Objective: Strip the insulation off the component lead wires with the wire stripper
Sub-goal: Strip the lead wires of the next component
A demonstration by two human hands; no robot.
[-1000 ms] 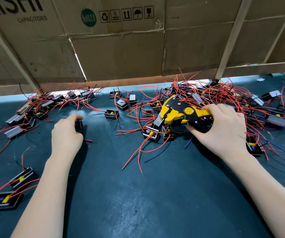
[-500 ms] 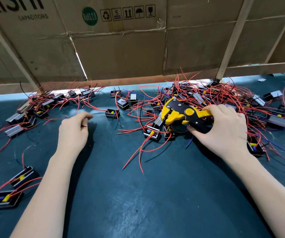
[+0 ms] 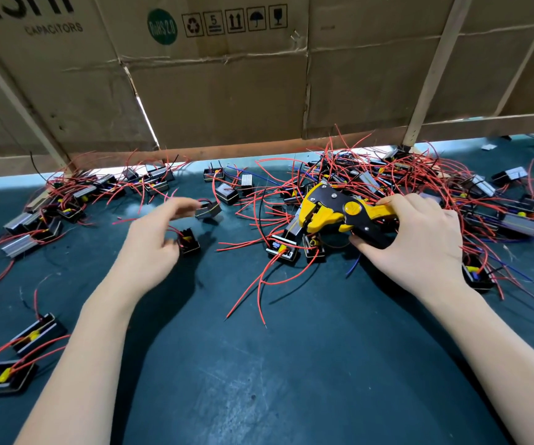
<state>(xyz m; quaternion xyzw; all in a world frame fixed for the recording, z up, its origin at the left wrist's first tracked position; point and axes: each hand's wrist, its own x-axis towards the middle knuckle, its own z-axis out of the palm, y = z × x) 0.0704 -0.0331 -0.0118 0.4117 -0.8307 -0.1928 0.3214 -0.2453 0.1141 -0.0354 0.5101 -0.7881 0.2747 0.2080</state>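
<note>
Yellow-and-black stripper (image 3: 339, 216) sits gripped in the right hand (image 3: 419, 242) at 2 o'clock, over red wires (image 3: 291, 252). Left hand (image 3: 153, 242) hovers, fingers loosely spread, beside a black component (image 3: 189, 243) on the desk (image 3: 291, 364).

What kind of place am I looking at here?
Probably an electronics assembly workbench: heaps of small black components with red lead wires, a yellow and black wire stripper gripped in the right hand, and cardboard capacitor cartons behind.
</note>
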